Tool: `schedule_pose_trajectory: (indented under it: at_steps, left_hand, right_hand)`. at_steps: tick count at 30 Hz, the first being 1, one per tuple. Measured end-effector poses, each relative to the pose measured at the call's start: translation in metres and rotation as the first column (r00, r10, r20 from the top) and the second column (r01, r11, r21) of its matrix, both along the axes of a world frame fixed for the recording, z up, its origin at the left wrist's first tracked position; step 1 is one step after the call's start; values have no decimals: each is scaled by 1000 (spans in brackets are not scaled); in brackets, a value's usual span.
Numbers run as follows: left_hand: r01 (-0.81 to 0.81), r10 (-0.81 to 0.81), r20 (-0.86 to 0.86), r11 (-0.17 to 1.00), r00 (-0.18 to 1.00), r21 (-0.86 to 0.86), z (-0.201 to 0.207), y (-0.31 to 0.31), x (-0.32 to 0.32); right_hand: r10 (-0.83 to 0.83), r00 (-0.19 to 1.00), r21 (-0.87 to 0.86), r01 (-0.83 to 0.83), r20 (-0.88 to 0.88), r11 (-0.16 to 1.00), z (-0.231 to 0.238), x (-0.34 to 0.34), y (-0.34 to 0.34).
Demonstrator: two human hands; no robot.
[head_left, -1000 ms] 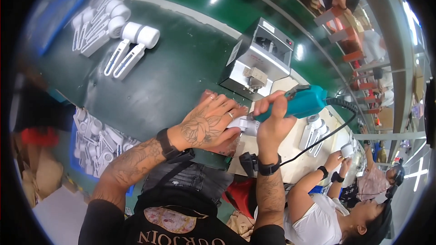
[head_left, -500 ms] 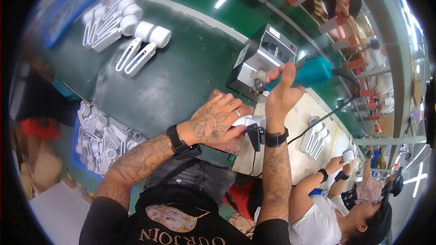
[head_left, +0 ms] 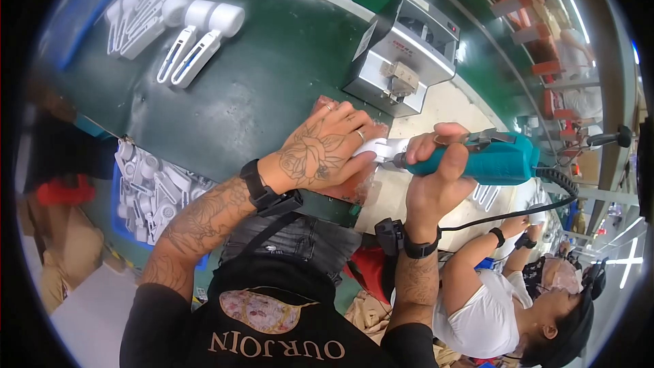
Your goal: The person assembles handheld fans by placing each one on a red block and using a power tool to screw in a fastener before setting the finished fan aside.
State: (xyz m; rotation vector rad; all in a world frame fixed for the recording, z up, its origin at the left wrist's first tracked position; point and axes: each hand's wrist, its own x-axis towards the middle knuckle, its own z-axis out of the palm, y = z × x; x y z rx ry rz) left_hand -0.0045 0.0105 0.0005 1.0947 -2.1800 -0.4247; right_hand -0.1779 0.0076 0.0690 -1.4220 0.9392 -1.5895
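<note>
My left hand [head_left: 320, 150] is closed over a white plastic fan part [head_left: 383, 147], pressing it down on a worn reddish-brown mat [head_left: 347, 189]. Most of that part is hidden beneath the fingers. Gripped in my right hand [head_left: 436, 187] is a teal electric screwdriver [head_left: 487, 162], lying nearly level with its cord trailing off to the right. Its tip points left and meets the right end of the white part; whether a screw sits there is too small to tell.
Behind the hands stands a grey screw feeder [head_left: 392, 85]. Assembled-looking white handheld fans [head_left: 201, 41] lie at the far left beside a blue tray [head_left: 85, 17]. A blue bin [head_left: 116, 221] of white parts is at near left. Another person [head_left: 484, 300] works at right.
My right hand has brought the screwdriver from the screw feeder down and toward me, to the white part. My left hand stays on the part. The view has shifted slightly.
</note>
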Motion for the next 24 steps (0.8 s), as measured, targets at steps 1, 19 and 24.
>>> schedule_pose_trajectory:
  at_steps: [1,19,24]
  left_hand:
    - [-2,2,-2,1000,1000,-5,1,-1,0]
    - [31,-32,-1,999,1000,-16,27,0,-11]
    - [162,-128,234,978,964,-132,34,21,-11]
  right_hand:
    - [3,1000,-4,-3,2,1000,0,0,-1]
    - [3,988,138,-25,152,990,-13,-7,4]
    - [20,942,2,-22,334,1000,8,-17,42]
